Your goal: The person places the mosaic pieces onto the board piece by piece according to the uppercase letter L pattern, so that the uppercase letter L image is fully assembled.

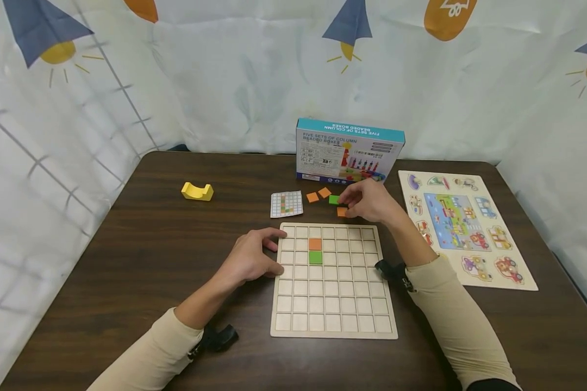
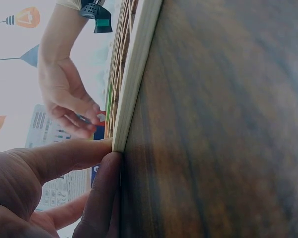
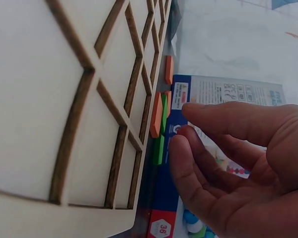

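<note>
A pale wooden grid board point(image 1: 333, 304) lies on the table. One orange tile point(image 1: 315, 244) sits in a cell, with a green tile point(image 1: 315, 258) in the cell just below. My left hand point(image 1: 249, 255) rests at the board's left edge, thumb and fingers spread along it; in the left wrist view its fingertips point(image 2: 111, 163) touch the rim. Beyond the far edge, my right hand point(image 1: 369, 200) reaches over loose tiles, close beside an orange one point(image 1: 342, 212) and a green one point(image 1: 333, 200). The right wrist view shows its fingers loosely bent, with nothing between them.
Two more orange tiles point(image 1: 312, 197) lie left of the right hand, near a small pattern card point(image 1: 286, 205). A cardboard box point(image 1: 349, 152) stands behind them. At right lies a picture puzzle board point(image 1: 469, 228); a yellow curved block point(image 1: 197, 191) is at far left.
</note>
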Demonstrator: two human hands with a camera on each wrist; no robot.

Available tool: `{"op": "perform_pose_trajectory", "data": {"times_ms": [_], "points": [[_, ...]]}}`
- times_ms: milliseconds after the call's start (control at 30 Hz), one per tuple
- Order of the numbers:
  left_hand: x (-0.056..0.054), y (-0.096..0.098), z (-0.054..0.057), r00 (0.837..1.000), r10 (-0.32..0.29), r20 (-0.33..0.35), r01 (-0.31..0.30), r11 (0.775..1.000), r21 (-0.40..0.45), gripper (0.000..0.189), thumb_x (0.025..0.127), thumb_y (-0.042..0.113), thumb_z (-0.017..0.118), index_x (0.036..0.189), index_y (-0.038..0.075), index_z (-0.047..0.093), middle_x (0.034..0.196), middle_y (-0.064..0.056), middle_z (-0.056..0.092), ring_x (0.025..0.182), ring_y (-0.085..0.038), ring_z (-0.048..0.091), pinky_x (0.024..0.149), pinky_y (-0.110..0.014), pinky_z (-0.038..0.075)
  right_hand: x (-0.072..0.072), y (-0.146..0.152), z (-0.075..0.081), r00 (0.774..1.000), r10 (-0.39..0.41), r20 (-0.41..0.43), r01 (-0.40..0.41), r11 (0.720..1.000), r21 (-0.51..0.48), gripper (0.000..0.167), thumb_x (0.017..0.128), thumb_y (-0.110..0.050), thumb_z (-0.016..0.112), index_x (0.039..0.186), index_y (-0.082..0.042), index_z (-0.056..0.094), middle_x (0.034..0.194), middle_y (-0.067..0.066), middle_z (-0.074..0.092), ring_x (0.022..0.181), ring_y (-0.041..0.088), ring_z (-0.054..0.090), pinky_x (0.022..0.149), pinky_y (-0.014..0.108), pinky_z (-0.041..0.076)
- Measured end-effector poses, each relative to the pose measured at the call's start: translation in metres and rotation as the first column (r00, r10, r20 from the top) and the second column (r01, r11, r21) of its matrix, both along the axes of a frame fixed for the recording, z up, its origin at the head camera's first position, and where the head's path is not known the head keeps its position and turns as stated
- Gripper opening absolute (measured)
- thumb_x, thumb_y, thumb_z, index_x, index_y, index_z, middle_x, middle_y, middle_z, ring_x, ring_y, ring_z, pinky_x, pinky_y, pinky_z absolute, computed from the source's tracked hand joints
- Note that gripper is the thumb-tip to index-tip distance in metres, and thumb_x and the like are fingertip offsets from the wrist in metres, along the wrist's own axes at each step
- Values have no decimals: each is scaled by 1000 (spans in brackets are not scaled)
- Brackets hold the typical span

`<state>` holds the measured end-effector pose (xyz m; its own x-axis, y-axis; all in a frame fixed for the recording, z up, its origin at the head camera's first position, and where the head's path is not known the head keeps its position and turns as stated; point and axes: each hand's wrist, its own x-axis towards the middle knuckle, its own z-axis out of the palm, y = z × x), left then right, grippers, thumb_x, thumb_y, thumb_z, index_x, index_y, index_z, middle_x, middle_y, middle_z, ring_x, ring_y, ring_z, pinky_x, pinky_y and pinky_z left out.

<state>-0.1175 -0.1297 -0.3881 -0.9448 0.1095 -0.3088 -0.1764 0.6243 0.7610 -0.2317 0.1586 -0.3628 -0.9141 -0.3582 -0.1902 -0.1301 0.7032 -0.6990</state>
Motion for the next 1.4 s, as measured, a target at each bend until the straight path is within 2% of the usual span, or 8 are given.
{"op": "perform_pose_trajectory", "data": {"times_ms": [733, 1167, 1400], "points": [[1, 0, 1, 1000, 2, 7, -2, 1000, 17, 72, 68, -4, 89, 133, 18, 69, 109, -12, 67, 67, -21, 63, 53, -31, 54, -2, 2, -8, 998, 56, -2, -56, 997, 51, 31, 82, 1, 81, 112, -4, 78, 107, 14, 76, 92, 24, 69, 85, 39, 59], [1, 1, 2, 1000, 7, 7, -7, 1000, 17, 71, 68, -4, 90, 133, 18, 70, 109, -12, 66, 69, -21, 63, 54, -31, 54, -2, 3, -8, 999, 50, 13, -51, 998, 43, 30, 82, 4, 79, 111, -2, 78, 107, 15, 76, 92, 24, 69, 84, 38, 60], [1, 1, 2, 1000, 7, 14, -7, 1000, 17, 71, 68, -4, 90, 133, 18, 69, 109, -12, 66, 66, -21, 64, 53, -31, 55, -3, 2, -11, 999, 45, -6, -45, 998, 54, 28, 82, 3, 80, 109, -4, 79, 104, 14, 76, 91, 24, 69, 83, 39, 60]]}}
